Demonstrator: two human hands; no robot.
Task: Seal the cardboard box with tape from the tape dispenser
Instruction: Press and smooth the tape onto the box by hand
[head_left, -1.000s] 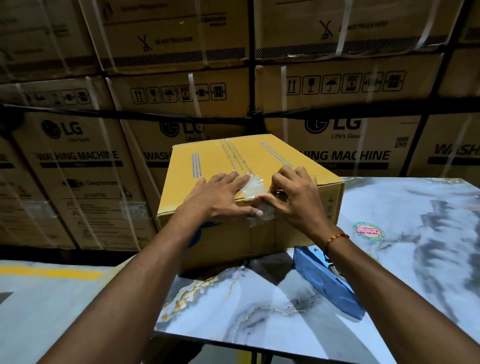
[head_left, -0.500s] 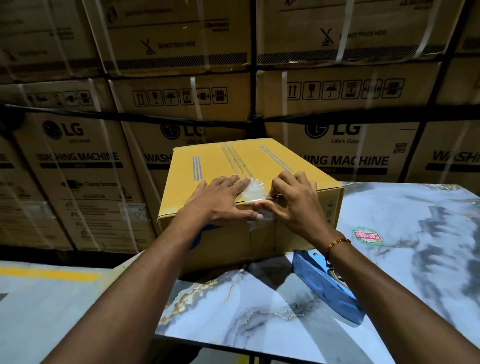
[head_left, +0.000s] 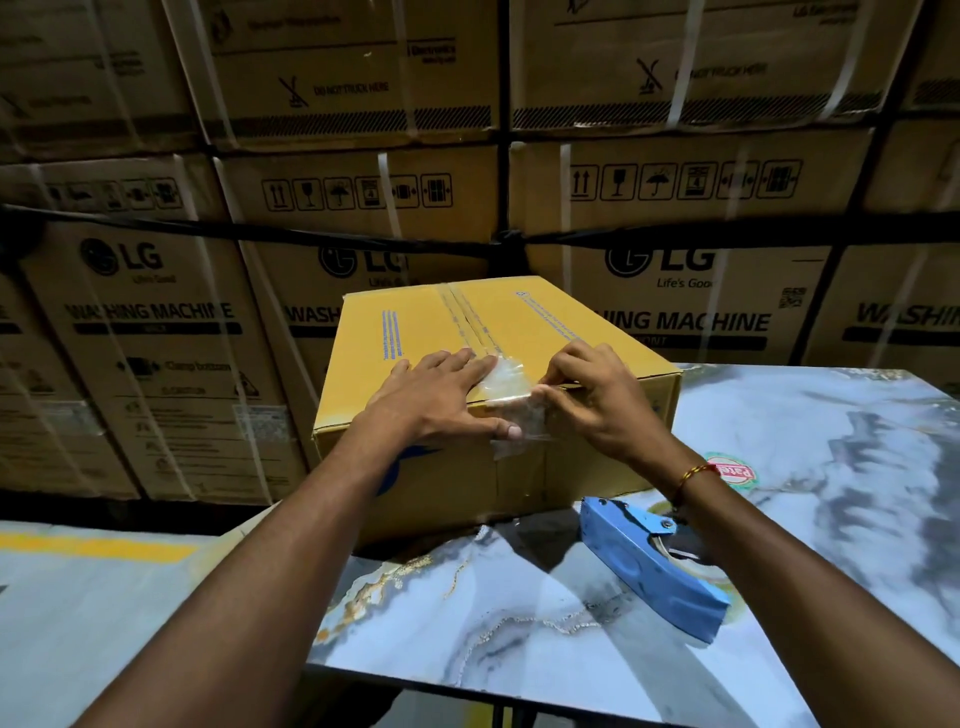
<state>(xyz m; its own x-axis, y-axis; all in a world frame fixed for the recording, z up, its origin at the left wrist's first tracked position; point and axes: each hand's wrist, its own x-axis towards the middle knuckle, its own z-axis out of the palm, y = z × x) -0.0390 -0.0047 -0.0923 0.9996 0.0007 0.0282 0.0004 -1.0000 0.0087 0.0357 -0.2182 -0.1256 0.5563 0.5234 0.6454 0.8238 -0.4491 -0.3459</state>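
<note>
My left hand (head_left: 436, 397) lies open, palm flat on the box (head_left: 431, 332) top, thumb on the clear tape (head_left: 511, 400) folded over the near edge. My right hand (head_left: 597, 400), at 3 o'clock from it, pinches the tape's edge. The box sits on the table (head_left: 831, 467); the dispenser (head_left: 639, 561) lies at 5 o'clock, near the box.

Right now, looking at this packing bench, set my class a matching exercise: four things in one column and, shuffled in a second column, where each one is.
Things:
1. left hand
2. right hand
3. tape dispenser
4. round sticker

Places:
A. lying on the table, under the right forearm
B. stuck on the tabletop, right of the box
C. flat on the box top, thumb on its front
D. pinching clear tape at the box's front edge

Pairs: 1-C, 2-D, 3-A, 4-B
</note>
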